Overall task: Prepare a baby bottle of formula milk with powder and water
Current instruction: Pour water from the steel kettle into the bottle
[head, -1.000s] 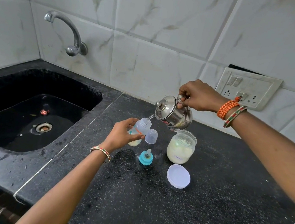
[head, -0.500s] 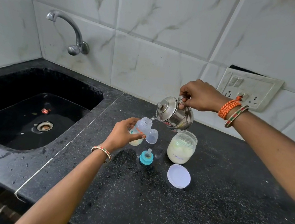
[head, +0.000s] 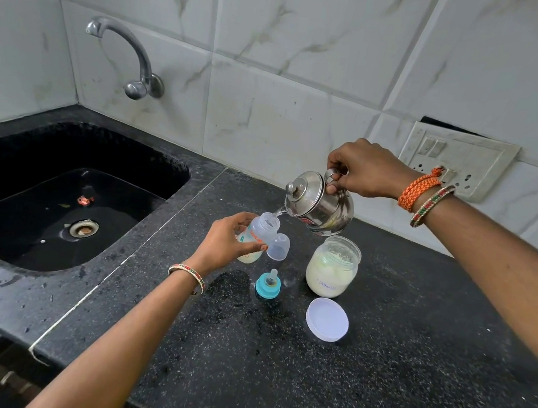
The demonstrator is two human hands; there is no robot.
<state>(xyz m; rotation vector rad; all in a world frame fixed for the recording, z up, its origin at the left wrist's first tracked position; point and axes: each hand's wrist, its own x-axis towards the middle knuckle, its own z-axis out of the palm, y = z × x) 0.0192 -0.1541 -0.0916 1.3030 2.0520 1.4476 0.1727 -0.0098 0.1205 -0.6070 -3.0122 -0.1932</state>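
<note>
The right hand point(head: 367, 169) holds by its handle a round shiny steel kettle point(head: 319, 204), tilted over a clear plastic bottle point(head: 257, 237). The left hand point(head: 224, 242) has its fingers point(head: 256, 246) curled around this bottle, above the speckled black counter point(head: 338, 386).

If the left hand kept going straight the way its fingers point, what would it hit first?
Probably the clear bottle cap, right beside the baby bottle that the left hand grips; beyond it, the formula jar. Depth is uncertain.

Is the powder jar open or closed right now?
Open: the powder jar has no lid on, and its white lid lies on the counter.
</note>
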